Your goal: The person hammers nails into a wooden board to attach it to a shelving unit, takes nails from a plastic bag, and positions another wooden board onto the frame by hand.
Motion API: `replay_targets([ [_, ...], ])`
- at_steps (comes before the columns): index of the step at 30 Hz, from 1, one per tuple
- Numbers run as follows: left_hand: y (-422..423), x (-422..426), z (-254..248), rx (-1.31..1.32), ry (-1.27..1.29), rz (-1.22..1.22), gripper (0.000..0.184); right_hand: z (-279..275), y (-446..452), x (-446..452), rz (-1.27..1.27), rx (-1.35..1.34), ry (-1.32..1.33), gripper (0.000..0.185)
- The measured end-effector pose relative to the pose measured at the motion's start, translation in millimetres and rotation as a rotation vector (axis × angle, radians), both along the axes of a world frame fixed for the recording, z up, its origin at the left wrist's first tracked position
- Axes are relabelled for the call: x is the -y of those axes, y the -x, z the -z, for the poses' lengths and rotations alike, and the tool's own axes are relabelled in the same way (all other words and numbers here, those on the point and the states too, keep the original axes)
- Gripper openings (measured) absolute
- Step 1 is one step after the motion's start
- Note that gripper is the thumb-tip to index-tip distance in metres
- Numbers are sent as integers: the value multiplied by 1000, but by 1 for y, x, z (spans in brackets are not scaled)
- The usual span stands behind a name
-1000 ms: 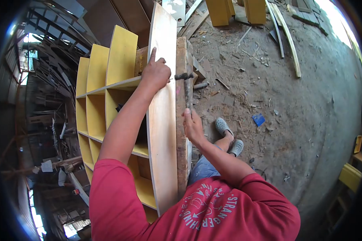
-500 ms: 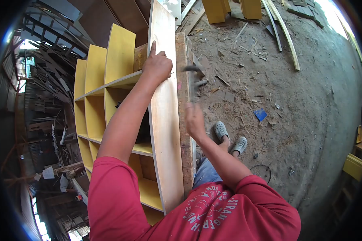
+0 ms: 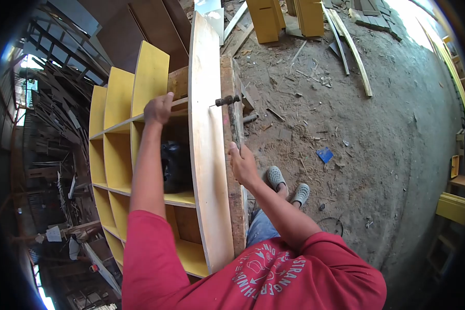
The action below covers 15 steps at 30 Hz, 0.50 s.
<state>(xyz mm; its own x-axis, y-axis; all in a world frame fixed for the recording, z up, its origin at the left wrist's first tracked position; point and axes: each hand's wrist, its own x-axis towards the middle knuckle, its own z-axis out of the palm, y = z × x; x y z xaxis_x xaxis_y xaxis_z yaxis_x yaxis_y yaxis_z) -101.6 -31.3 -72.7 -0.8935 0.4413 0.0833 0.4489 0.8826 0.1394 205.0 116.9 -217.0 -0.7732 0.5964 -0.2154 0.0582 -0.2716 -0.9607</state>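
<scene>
Near the middle of the frame, the right hand point(image 3: 244, 164) is closed around the handle of a hammer point(image 3: 227, 101), thumb laid along the grip. The hammer's dark head lies above the hand, its face turned left toward a thin nail point(image 3: 212, 106) at the pale wooden plank point(image 3: 207, 160); whether the two touch is too small to tell. The plank runs lengthwise from the top centre down to the lower centre, along the right side of a yellow shelf unit point(image 3: 120, 157) that fills the centre-left.

Left of the plank, the left hand point(image 3: 158, 108) is partly curled at the edge of a shelf board, thumb toward the plank; how firmly it grips, I cannot tell. Below it, a black object point(image 3: 171, 163) sits inside a compartment, its kind unclear.

Just right of the plank, a worn wooden desk point(image 3: 236, 206) shows as a narrow strip. Gray clogs point(image 3: 276, 176) stand on the floor at lower centre, and a blue scrap point(image 3: 324, 155) lies right of centre among wood chips. Yellow panels point(image 3: 263, 23) stand at the top, with long wooden strips point(image 3: 350, 53) on the floor beside them.
</scene>
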Motion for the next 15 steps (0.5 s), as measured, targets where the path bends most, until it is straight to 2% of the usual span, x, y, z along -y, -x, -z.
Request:
replay_targets([
  [1, -5, -10, -6, 14, 36, -26, 56, -25, -5, 0, -183, -15, 169, 42],
  [3, -17, -15, -7, 24, 82, -80, 60, -70, -23, -35, -92, 63, 256, 42],
  [5, -16, -17, -9, -8, 105, -109, 60, -78, -26, -71, 148, -117, 517, 39],
  [8, -19, -20, -9, -25, 108, -129, 60, -72, -7, -89, 623, -135, 540, 36],
  [9, -21, -21, -10, -16, 97, -126, 60, -81, -1, -70, 619, -166, 569, 38],
  [10, -25, -22, -12, -6, 87, -126, 60, -68, 4, -43, 466, -135, 536, 37],
  [11, -24, -23, -15, -4, 78, -125, 59, -48, 3, -18, 208, -77, 450, 37],
  [13, -18, -18, -7, -21, 96, -142, 60, -42, -11, 4, -182, 37, 313, 38],
  [15, -13, -15, -1, -33, 86, -147, 60, -35, -27, -20, -174, -11, 225, 39],
])
